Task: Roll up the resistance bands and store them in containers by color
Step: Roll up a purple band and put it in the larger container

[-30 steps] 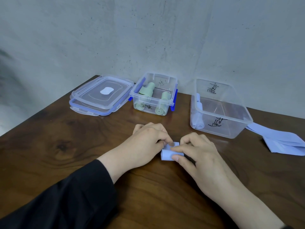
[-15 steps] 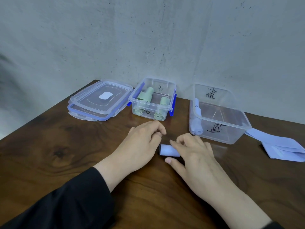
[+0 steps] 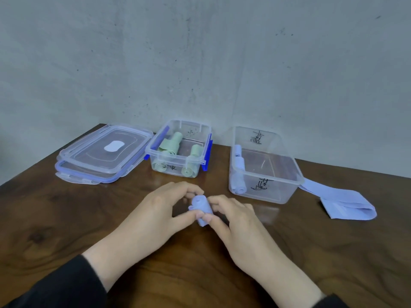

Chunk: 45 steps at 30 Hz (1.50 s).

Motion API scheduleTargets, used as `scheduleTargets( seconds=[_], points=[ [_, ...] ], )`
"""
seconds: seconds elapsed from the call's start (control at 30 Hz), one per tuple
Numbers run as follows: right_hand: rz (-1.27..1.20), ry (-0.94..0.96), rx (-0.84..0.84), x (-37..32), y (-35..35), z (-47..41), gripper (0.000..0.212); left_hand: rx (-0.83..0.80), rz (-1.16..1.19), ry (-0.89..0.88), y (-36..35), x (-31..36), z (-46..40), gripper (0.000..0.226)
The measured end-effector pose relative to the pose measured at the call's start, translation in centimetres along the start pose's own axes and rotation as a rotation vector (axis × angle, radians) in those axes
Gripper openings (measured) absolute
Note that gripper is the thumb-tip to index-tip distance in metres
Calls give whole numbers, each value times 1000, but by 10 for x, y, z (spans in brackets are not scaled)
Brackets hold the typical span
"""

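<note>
Table (image 3: 66, 218) bearing lidless container (image 3: 298, 176) of blue rolls beyond both hands, left hand (image 3: 155, 210) and right hand (image 3: 240, 221) each pinching the rolled blue band (image 3: 203, 207) between them; firm thumb pressure should prevent unwinding before transfer.

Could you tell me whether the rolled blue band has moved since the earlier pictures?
Yes. The blue roll has turned from lying crosswise to pointing toward the green-band container.

Black handwritten marks on containers (image 3: 264, 187), unreadable.
</note>
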State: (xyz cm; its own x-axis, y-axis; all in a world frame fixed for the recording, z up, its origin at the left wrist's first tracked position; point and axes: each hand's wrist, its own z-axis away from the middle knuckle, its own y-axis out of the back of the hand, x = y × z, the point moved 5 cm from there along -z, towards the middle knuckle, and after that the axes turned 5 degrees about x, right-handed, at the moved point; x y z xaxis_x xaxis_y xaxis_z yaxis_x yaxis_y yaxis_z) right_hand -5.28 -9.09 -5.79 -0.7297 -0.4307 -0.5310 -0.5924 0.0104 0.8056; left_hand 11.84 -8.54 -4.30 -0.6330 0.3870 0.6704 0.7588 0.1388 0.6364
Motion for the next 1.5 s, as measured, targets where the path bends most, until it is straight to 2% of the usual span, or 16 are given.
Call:
scheduleTargets(
  seconds=[0.17, 0.27, 0.37, 0.47, 0.6, 0.7, 0.8, 0.97, 1.13, 1.27, 1.37, 1.5],
  points=[
    [60, 84, -57, 1, 0, 1, 18, -84, 68, 81, -7, -2, 1, 33],
    [57, 97, -63, -1, 0, -1, 15, -145, 69, 92, -10, -5, 1, 20],
    [28, 105, -88, -4, 1, 2, 17, -161, 45, 34, -8, -6, 1, 16],
    [-191, 67, -123, -6, 11, 6, 20, -174, -43, -65, -6, -2, 2, 17],
    [-457, -87, -129, 0, 22, 9, 15, -144, -124, -250, -10, 14, 5, 17],
    [-643, -183, -168, 0, 19, 10, 14, -112, -107, -318, -9, 20, 7, 20],
    [-688, -205, -152, 0, 21, 9, 18, -98, -64, -339, -7, 22, 7, 22],
    [-722, -246, -136, 1, 24, 9, 19, -74, -142, -434, -6, 27, 6, 20],
    [-904, -343, -180, 4, 25, 14, 21, -33, -197, -500, -8, 30, 8, 21],
    [-716, -285, -83, 4, 55, 15, 22, 35, -157, -490, -18, 41, 3, 32],
    [-511, -245, -12, 1, 102, 9, 23, 38, -88, -358, -26, 36, -3, 54],
    [-142, -255, -15, 17, 162, -27, 19, 156, -162, -335, -36, 34, -23, 43]
  ],
)
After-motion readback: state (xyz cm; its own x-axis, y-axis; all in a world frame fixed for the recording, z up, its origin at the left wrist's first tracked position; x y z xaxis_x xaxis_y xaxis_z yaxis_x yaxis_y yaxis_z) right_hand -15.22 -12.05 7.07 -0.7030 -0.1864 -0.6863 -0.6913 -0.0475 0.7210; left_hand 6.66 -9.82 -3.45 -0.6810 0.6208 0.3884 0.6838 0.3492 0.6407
